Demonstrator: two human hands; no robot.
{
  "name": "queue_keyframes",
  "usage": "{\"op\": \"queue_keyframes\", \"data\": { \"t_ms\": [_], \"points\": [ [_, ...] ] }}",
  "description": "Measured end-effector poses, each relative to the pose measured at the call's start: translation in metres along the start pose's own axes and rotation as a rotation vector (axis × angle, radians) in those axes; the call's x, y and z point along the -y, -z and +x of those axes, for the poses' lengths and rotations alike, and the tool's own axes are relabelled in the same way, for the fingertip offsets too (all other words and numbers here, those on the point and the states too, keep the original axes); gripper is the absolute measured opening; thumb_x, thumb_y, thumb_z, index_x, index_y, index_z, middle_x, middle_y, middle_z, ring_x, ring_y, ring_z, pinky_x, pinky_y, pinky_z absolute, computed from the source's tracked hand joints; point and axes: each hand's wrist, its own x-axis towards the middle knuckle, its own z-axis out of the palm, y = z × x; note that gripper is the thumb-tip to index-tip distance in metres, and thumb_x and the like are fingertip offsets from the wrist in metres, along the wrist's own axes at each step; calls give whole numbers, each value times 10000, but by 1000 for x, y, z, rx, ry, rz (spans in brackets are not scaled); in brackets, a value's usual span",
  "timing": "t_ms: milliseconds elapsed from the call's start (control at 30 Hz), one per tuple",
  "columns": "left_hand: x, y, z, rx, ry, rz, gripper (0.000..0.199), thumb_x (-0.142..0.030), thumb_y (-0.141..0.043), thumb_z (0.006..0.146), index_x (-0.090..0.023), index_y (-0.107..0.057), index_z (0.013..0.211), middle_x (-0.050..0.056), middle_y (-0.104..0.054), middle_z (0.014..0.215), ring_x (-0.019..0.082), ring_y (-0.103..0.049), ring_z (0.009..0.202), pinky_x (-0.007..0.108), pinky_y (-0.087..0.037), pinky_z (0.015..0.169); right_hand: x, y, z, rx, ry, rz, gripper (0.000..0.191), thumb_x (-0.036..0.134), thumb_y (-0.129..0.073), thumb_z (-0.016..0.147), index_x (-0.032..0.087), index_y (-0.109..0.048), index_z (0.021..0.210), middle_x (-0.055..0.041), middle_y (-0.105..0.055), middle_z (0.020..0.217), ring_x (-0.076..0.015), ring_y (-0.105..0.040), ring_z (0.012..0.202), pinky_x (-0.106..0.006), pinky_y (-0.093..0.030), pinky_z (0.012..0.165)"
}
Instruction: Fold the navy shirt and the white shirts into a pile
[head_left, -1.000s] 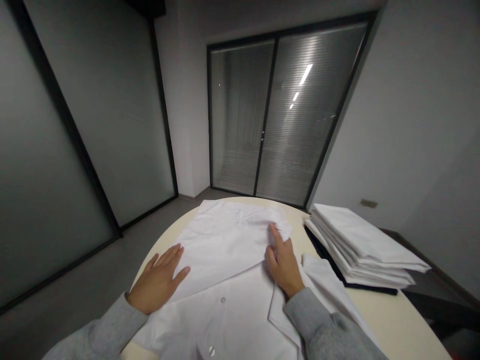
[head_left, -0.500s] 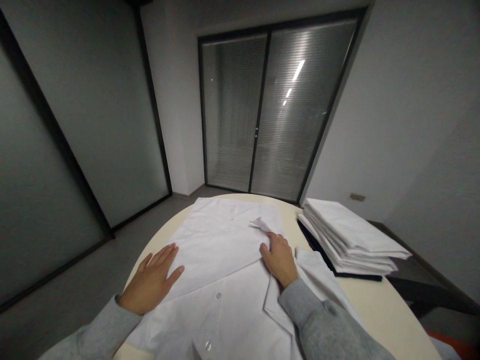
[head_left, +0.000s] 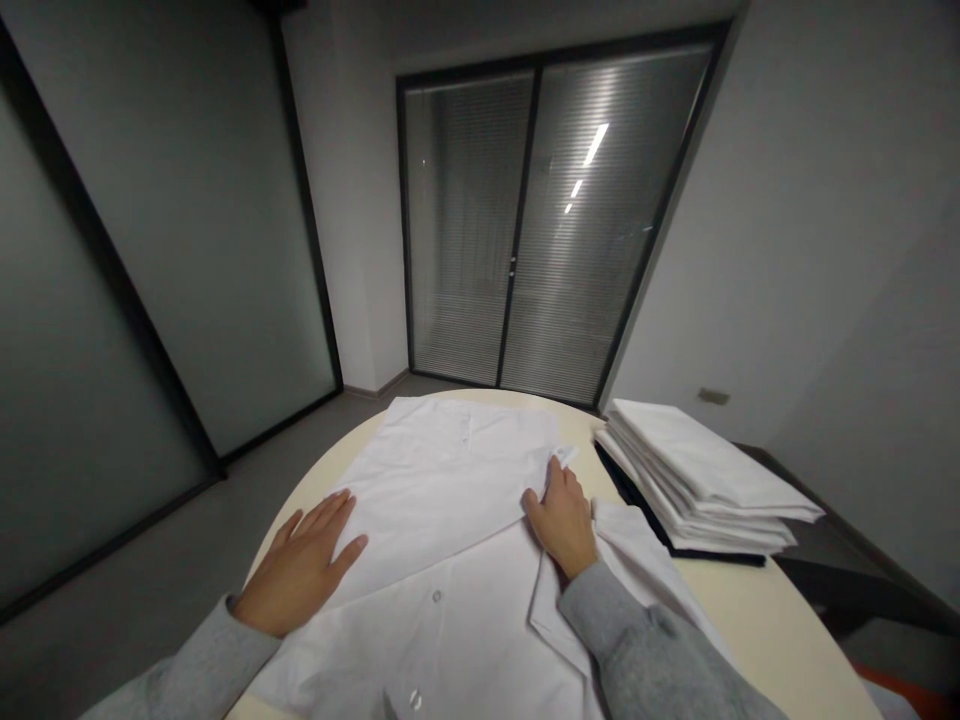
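Note:
A white buttoned garment (head_left: 480,630), probably a shirt or coat, lies spread on the table, its far part (head_left: 427,490) folded over toward me. My left hand (head_left: 300,560) rests flat on the left edge of that fold, thumb held apart from the fingers. At the fold's right edge, my right hand (head_left: 562,515) touches the cloth with thumb and fingers apart. A small crumpled corner (head_left: 564,455) shows just past its fingertips. Round buttons run down the near part. Right of my right wrist lies a loose white piece, perhaps a sleeve (head_left: 630,545).
On the right of the round cream table (head_left: 795,620) stands a stack of folded white cloth (head_left: 697,465) with a dark piece (head_left: 720,556) underneath. Beyond are a glazed partition with blinds (head_left: 465,240), a wall socket (head_left: 713,397) and frosted panels on the left.
The upturned cloth corner by my right fingertips has gone down and shifted right toward the fold's edge. My right hand has moved slightly; the left stays in place.

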Motion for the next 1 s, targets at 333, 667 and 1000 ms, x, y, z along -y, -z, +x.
{"op": "queue_keyframes", "data": {
  "t_ms": [333, 667, 1000],
  "points": [
    [7, -8, 0, -111, -39, -29, 679, -552, -413, 1014, -161, -514, 1560, 102, -387, 1675, 282, -380, 1547, 517, -300, 1273, 5, 3, -14, -200, 333, -17, 495, 257, -526, 940, 155, -573, 1423, -193, -460, 1559, -347, -427, 1436, -523, -350, 1177],
    [4, -3, -1, 3, -12, -9, 715, -583, -375, 1007, -180, -481, 1588, 87, -377, 1677, 271, -340, 1567, 501, -271, 1281, 11, 15, -16, 373, 428, -24, 568, 485, -473, 1037, 257, -492, 1557, -80, -427, 1666, -276, -338, 1553, -525, -185, 1272],
    [31, -37, 7, -49, -66, 14, 783, -567, -332, 945, -140, -488, 1582, 88, -389, 1673, 291, -347, 1562, 513, -279, 1272, -20, 75, -76, 304, 373, -56, 354, 337, -571, 994, 330, -652, 1339, -54, -663, 1441, -295, -521, 1388, -717, -48, 1227]
  ]
}}
